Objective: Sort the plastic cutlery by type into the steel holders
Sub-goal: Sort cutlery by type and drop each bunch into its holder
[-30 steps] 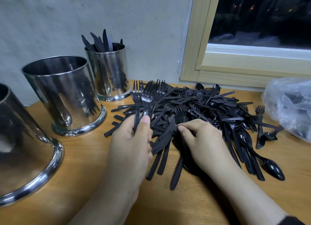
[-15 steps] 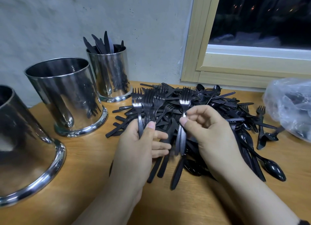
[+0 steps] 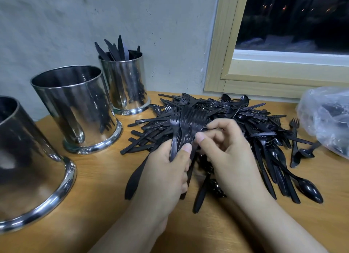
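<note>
While my left hand (image 3: 166, 169) grips a small bunch of forks (image 3: 186, 124) by their handles, thumb pressed across them and tines fanned upward, my right hand (image 3: 226, 148) comes in beside it, thumb and curled fingers pinched at the handles just under the tines. Whether it is adding one more fork to the bunch or only squaring it up, I cannot tell; the fingers hide that.

I take the pile of cutlery (image 3: 236, 120) as my landmark. Both hands work at its near left edge, the bunch lifted just above it. The pile is a black tangle of forks, knives and spoons, still large, so I judge the sorting to be in its early part. To the left of the pile stand the three steel holders. The far holder (image 3: 126, 86), closest to the pile and against the wall, already has knives (image 3: 115, 50) standing in it. The middle holder (image 3: 75, 109) is further left and shows nothing above its rim; the near holder (image 3: 28, 167) is furthest left and cut off by the frame. On the pile's right, at the end of the bench (image 3: 94, 186), lies a clear plastic bag (image 3: 326, 120) with more dark cutlery inside.

The step in hand is gathering forks. Next, I judge, the bunch needs tightening so none slips, then carrying left across the bench to one of the two holders without knives and lowering in handles first.
</note>
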`<control>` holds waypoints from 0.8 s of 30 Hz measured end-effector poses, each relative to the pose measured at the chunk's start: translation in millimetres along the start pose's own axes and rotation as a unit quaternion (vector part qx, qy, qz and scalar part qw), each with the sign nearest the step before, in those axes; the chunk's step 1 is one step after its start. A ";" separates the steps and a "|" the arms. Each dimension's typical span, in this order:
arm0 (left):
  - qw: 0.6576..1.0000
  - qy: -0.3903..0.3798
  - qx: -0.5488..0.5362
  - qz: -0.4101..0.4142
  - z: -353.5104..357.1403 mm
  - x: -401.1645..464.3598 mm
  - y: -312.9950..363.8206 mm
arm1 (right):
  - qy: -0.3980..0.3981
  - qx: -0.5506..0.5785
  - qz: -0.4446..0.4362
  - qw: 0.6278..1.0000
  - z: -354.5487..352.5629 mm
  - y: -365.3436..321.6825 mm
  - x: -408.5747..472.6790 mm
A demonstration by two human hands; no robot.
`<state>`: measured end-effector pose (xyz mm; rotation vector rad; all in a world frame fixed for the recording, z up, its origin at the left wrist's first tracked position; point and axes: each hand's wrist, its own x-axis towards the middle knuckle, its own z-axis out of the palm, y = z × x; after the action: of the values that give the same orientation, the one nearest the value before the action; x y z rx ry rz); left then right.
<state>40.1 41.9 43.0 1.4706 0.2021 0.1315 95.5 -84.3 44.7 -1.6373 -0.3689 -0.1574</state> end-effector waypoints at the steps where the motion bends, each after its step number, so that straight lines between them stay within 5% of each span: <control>1: 1.000 -0.010 -0.002 0.001 -0.7 -0.5 0.8 | 0.019 0.017 0.007 1.000 -1.1 -0.5 1.6; 10: 0.988 -0.126 0.081 -0.044 -2.1 -5.8 0.8 | 0.000 -0.089 0.011 0.996 -11.7 -6.7 2.4; 16: 0.991 -0.103 0.086 -0.022 -3.5 -7.1 3.2 | -0.081 -0.138 -0.046 0.986 -15.1 -13.8 3.2; 21: 0.997 -0.031 0.076 -0.010 -7.6 -0.8 2.5 | -0.018 -0.227 -0.047 0.973 -48.6 -13.8 5.8; 24: 0.997 -0.006 0.074 0.000 -10.1 -2.4 1.1 | -0.065 -0.322 -0.043 0.944 -69.5 -9.5 -12.0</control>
<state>35.5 51.3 43.3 1.6183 0.2062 0.1097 89.2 -154.1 57.1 -2.2871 -0.5257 -0.2536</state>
